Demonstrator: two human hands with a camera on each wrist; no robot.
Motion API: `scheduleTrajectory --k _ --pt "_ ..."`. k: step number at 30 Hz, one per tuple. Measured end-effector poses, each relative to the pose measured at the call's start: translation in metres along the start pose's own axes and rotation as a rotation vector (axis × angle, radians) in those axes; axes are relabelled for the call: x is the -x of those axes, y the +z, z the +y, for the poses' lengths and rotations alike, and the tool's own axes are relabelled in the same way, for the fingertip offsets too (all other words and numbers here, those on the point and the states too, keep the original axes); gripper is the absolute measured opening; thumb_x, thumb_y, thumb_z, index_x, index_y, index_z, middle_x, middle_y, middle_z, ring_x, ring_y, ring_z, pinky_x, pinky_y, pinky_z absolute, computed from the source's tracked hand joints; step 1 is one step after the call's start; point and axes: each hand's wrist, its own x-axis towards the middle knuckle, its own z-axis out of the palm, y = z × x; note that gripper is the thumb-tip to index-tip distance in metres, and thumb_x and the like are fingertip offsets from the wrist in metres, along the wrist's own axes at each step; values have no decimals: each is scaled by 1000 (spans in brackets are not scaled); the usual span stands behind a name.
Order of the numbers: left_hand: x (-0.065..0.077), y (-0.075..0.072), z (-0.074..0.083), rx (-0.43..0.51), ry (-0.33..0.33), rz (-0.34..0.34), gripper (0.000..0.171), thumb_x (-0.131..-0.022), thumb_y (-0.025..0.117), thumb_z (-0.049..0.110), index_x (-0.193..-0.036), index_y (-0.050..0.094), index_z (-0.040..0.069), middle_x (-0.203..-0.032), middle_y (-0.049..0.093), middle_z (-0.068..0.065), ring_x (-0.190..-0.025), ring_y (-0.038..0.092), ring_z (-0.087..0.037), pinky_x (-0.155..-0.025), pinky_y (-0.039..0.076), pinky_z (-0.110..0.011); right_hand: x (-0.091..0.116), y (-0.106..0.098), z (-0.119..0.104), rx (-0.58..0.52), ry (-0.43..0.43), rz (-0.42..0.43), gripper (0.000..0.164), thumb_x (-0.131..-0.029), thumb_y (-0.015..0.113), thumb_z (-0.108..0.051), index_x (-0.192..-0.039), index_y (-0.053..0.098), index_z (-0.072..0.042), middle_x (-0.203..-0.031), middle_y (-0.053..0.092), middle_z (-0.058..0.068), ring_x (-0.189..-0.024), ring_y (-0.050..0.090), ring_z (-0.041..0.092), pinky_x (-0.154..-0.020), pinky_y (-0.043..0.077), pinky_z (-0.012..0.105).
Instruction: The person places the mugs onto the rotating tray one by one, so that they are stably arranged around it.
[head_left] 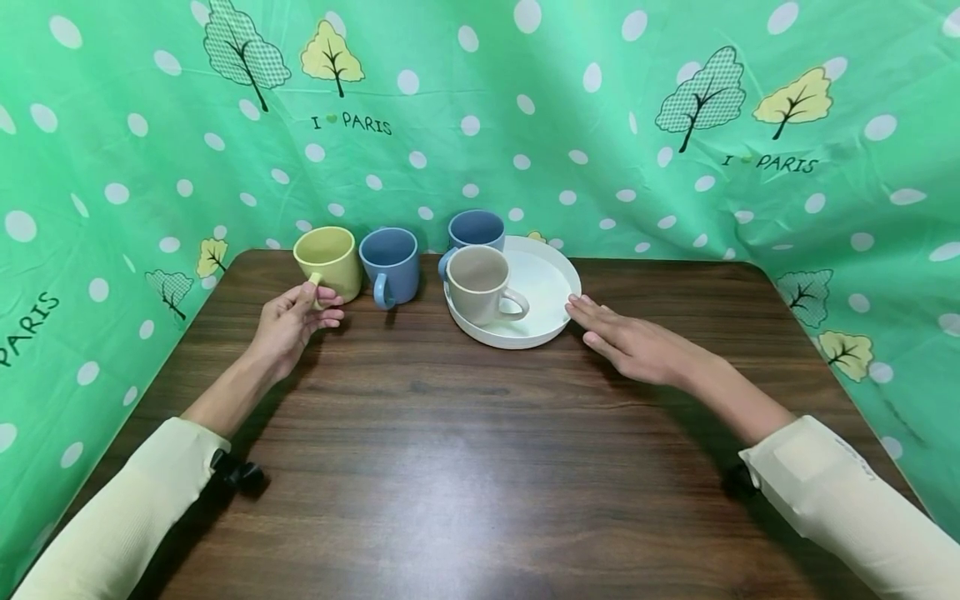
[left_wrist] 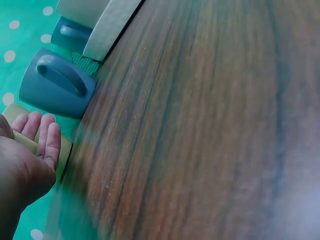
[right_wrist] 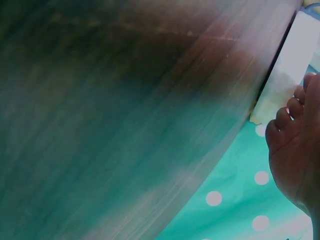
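Yellow rounded mug (head_left: 341,265); left hand (head_left: 291,323) pinching its handle (head_left: 316,278); right hand (head_left: 637,343) straight-fingered at smooth round white tray (head_left: 543,283).

Both arms (head_left: 234,390) forward, left grip (head_left: 292,321) in a thumb-and-finger pinch, right grip (head_left: 633,342) straight-fingered

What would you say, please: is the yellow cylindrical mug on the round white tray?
No, the left hand holds the yellow mug left of the tray.

Glossy dark wood-grain table (head_left: 420,433) against green, white-dotted, tree-printed cloth (head_left: 465,108).
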Motion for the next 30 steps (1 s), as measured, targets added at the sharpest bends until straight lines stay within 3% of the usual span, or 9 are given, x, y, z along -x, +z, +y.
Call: scheduleTrajectory --k 6,19,30 --pt "5 0 -1 27 27 -2 33 -116 58 32 -113 77 5 -110 87 -6 -91 84 -14 -87 68 -26 3 3 -5 16 -6 -2 61 -125 36 -41 -181 23 -20 -191 17 2 -178 18 32 -140 28 64" --pt "21 4 2 -9 43 -14 32 -117 58 30 -113 78 6 -109 87 -4 -92 82 -14 -88 68 -26 7 7 -21 59 -35 18 62 -124 42 -41 -181 27 -21 -191 19 1 -177 22 30 -140 30 62" --pt "35 8 4 -22 52 -9 31 -118 57 29 -113 78 8 -108 86 -2 -93 82 -13 -90 67 -24 6 14 -39 96 -65 23 73 -120 48 -55 -181 26 -24 -191 20 1 -177 22 25 -141 30 57"
